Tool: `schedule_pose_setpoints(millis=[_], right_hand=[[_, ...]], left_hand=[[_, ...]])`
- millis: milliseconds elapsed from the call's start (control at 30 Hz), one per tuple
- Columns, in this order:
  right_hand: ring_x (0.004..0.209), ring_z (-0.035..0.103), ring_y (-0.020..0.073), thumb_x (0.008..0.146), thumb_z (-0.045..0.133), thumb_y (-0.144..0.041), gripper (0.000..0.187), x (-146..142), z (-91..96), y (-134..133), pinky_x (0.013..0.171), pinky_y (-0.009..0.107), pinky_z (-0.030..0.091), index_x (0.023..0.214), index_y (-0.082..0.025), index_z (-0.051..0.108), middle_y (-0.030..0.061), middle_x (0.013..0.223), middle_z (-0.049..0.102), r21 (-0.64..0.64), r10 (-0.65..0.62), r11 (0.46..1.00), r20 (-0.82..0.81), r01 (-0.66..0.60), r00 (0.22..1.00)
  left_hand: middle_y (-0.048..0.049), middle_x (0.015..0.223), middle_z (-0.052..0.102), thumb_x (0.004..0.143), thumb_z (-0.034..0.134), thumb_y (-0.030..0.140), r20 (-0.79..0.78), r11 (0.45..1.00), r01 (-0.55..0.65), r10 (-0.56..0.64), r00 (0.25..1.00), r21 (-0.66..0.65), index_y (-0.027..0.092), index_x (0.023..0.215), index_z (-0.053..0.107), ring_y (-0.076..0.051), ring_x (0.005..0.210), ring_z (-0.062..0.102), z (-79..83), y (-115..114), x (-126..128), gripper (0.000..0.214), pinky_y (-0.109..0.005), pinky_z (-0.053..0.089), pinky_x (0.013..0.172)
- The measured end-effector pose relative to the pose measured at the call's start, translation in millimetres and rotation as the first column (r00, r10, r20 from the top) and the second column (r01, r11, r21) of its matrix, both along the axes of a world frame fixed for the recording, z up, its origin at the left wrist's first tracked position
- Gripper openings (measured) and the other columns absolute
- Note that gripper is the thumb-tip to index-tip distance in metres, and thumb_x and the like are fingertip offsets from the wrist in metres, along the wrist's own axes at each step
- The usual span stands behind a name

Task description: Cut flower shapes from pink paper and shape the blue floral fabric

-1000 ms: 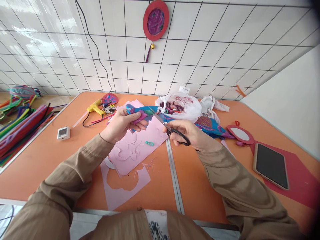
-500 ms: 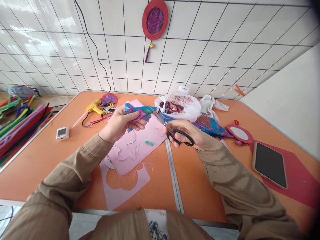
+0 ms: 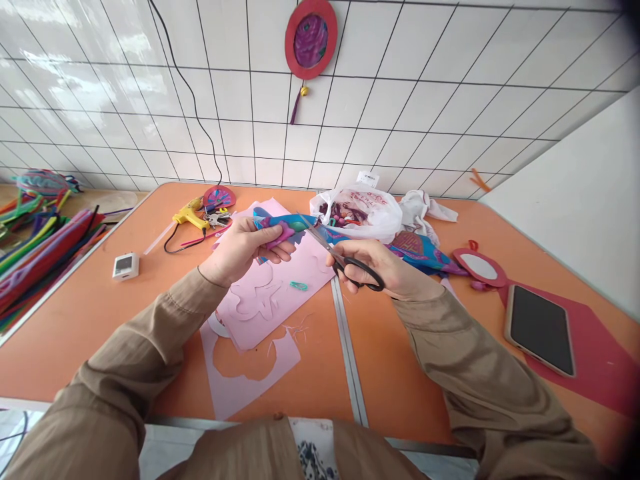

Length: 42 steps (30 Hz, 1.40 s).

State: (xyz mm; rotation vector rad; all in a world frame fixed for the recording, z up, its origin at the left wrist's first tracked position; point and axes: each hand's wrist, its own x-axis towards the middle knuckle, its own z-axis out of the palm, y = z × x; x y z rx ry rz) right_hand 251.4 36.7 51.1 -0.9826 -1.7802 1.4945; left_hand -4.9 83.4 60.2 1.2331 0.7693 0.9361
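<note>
Clothing: left sleeve and right sleeve are long, tan-brown, loose and creased, with cuffs at the wrists. The left hand and right hand are bare. The chest shows a white panel with dark print.

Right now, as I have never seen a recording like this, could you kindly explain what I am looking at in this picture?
There is no machine here: a person works with two bare hands, and the picture comes from a camera worn on the head, looking forward and down. The left hand pinches a blue and purple craft piece above the orange table. The right hand holds black-handled scissors, whose blades point at that piece. Under the hands lie pink sheets with shapes cut out. Further left are a yellow glue gun, a small white device and a heap of coloured pipe cleaners. To the right lie a printed plastic bag and a phone on a red sheet. A red round ornament hangs on the tiled wall.
</note>
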Motion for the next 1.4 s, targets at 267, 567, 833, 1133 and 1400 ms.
schedule_pose_setpoints(millis=[267, 567, 833, 1133, 1400], right_hand=[[0.049, 0.053, 0.0081, 0.073, 0.074, -0.068, 0.058, -2, 0.9, 1, 0.043, 0.023, 0.038, 0.093, -0.015, 0.062, -0.0009, 0.074, 0.054, -0.005, -0.035, 0.999, 0.047, 0.035, 0.998], [0.047, 0.051, 0.0079, 0.079, 0.072, -0.062, 0.050, -1, -0.1, 1, 0.043, 0.023, 0.034, 0.094, -0.015, 0.063, -0.0022, 0.069, 0.052, 0.034, -0.015, 0.999, 0.033, 0.014, 0.999], [0.046, 0.050, 0.0081, 0.080, 0.071, -0.058, 0.047, -1, -4.2, 2, 0.044, 0.023, 0.035, 0.095, -0.014, 0.063, -0.0030, 0.066, 0.053, 0.035, -0.025, 0.999, 0.008, 0.025, 1.000], [0.049, 0.054, 0.0097, 0.076, 0.068, -0.074, 0.063, -5, -8.5, 1, 0.047, 0.023, 0.038, 0.097, -0.015, 0.058, -0.0025, 0.064, 0.055, -0.002, 0.043, 0.999, -0.026, -0.043, 0.999], [0.041, 0.048, 0.0076, 0.069, 0.073, -0.070, 0.057, -12, -6.5, 0, 0.042, 0.022, 0.037, 0.084, -0.017, 0.055, -0.0061, 0.056, 0.050, -0.035, -0.041, 0.999, -0.001, 0.041, 0.999]], left_hand=[[-0.0139, 0.071, 0.077, 0.075, 0.081, 0.031, 0.024, 1.000, 0.001, -0.001, 1.000, -0.012, 0.008, 0.073, 0.076, -0.019, 0.056, 0.072, 0.9, -1, -1, 0.023, -0.023, 0.053, 0.047], [-0.0145, 0.071, 0.077, 0.080, 0.077, 0.027, 0.060, 0.998, 0.034, -0.031, 0.998, -0.046, 0.007, 0.073, 0.077, -0.019, 0.056, 0.072, -0.7, 2, -3, 0.021, -0.022, 0.055, 0.047], [-0.0135, 0.069, 0.077, 0.084, 0.073, 0.021, 0.065, 0.995, 0.050, -0.045, 0.997, -0.085, 0.006, 0.072, 0.076, -0.016, 0.053, 0.071, 1.3, 2, -4, 0.019, -0.020, 0.055, 0.046], [-0.0132, 0.069, 0.077, 0.081, 0.076, 0.025, 0.047, 0.998, 0.030, -0.027, 0.999, -0.054, 0.007, 0.071, 0.075, -0.017, 0.054, 0.071, 0.1, 0, -2, 0.021, -0.020, 0.054, 0.046], [-0.0119, 0.069, 0.077, 0.075, 0.081, 0.027, 0.059, 0.999, 0.029, -0.027, 0.998, -0.044, 0.008, 0.073, 0.075, -0.017, 0.054, 0.071, -1.1, -2, 1, 0.020, -0.022, 0.055, 0.046]])
